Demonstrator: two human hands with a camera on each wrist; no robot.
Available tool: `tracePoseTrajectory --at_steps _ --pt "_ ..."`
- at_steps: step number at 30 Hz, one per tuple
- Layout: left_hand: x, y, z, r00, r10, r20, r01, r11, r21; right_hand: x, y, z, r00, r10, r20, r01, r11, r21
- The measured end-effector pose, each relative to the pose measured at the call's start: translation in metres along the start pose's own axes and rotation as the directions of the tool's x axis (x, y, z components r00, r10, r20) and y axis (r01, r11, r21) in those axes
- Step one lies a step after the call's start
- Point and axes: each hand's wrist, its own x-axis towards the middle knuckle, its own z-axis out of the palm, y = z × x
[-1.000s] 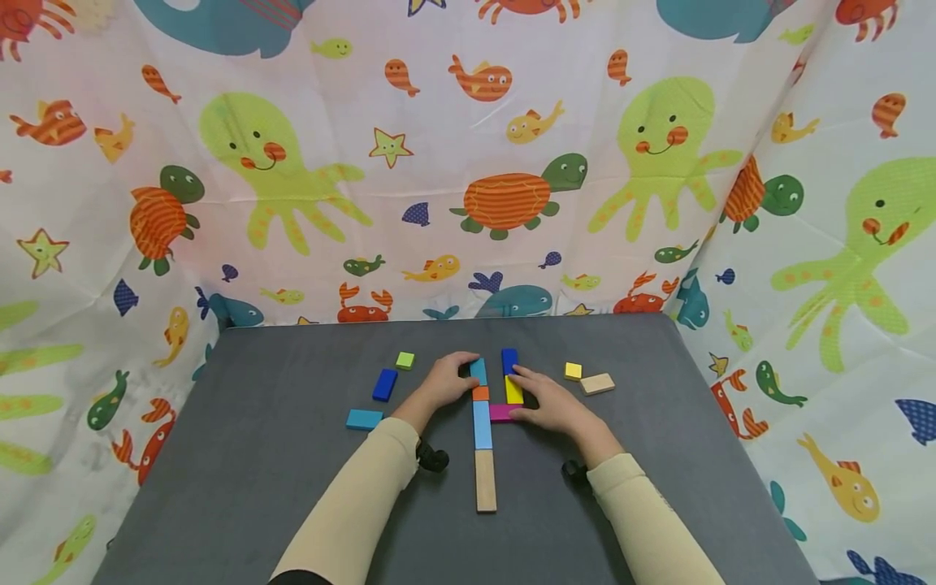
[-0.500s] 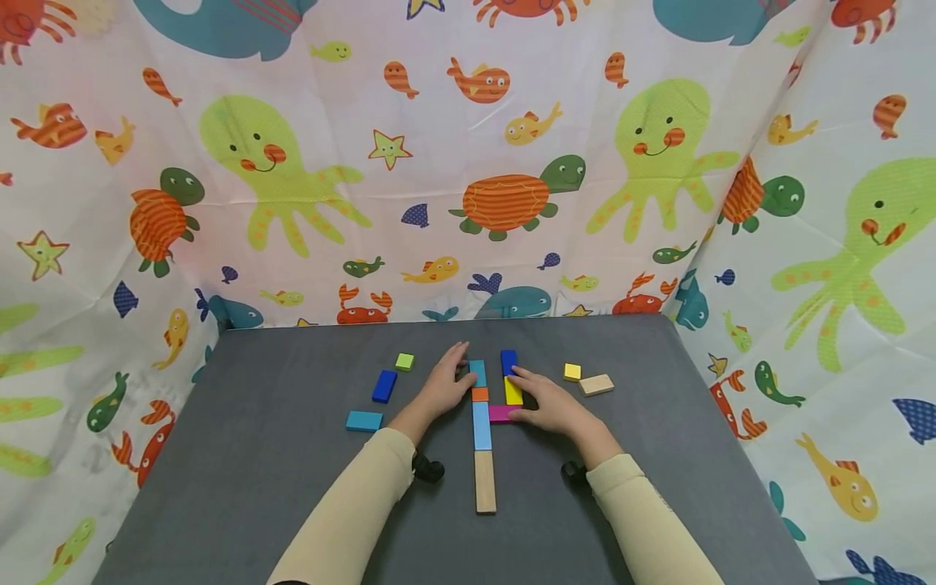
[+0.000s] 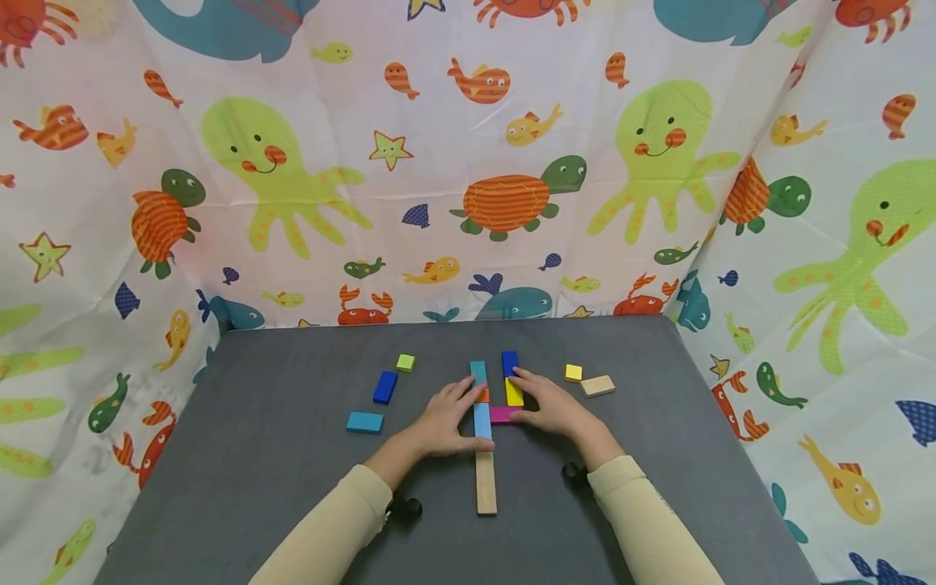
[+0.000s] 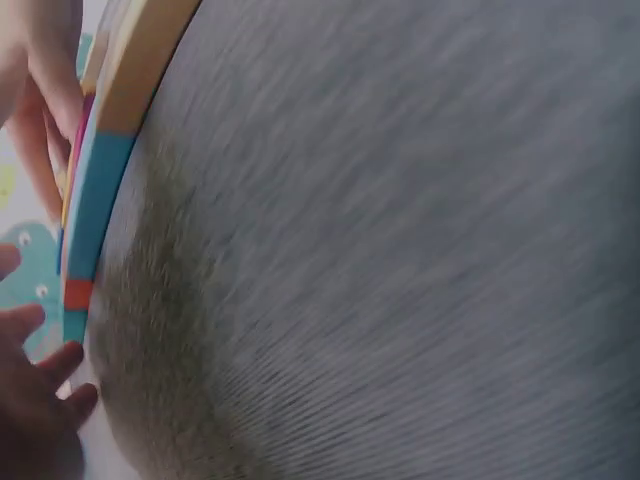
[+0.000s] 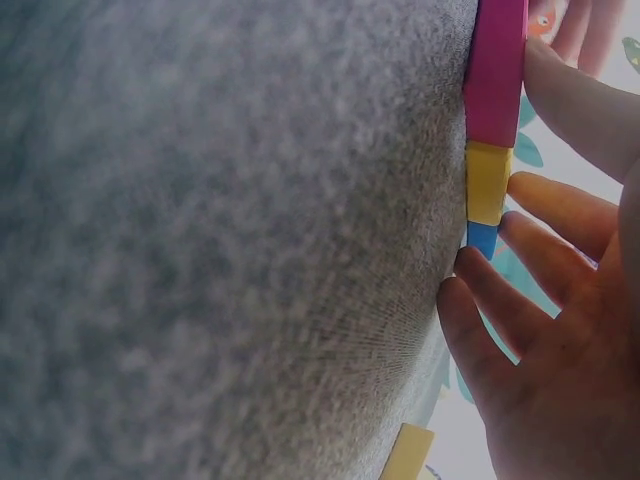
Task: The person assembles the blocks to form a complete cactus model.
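Observation:
A straight column of blocks lies on the table: a far light blue block, an orange block, a nearer light blue block and a plain wooden block. My left hand spreads along its left side, fingertips at the orange block, thumb over the near end of the light blue one. On the right, a magenta block sticks out, with a yellow block and a dark blue block leading away from it. Extended fingers of my right hand touch these, its thumb by the magenta one.
Left of the column lie a light blue block, a dark blue block and a green cube. To the right are a yellow cube and a wooden block. A sea-animal curtain hangs behind the grey table.
My left hand has let go of the far light blue block and moved back towards me along the column, fingers spreading. The right hand and the blocks have stayed in place.

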Motion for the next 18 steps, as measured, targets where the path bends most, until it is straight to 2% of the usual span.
tracePoseTrajectory --at_steps 3,6,10,18 --pt "-0.010 0.004 0.004 0.998 0.018 0.056 -0.020 0.999 0.028 0.001 -0.001 0.001 1.000 0.007 -0.002 -0.007 1.000 -0.003" --pt "-0.011 0.006 0.007 0.996 0.032 0.082 -0.038 0.996 0.079 0.000 0.000 0.000 1.000 0.008 -0.005 -0.008 1.000 -0.010" --pt "-0.012 0.005 0.012 0.995 0.027 0.095 -0.038 0.992 0.124 0.000 0.000 0.001 1.000 0.001 0.005 0.000 1.000 -0.021" --pt "-0.011 0.006 0.011 0.997 -0.016 0.081 0.005 0.992 0.129 0.001 -0.004 -0.002 1.000 0.012 0.000 -0.012 1.000 -0.008"
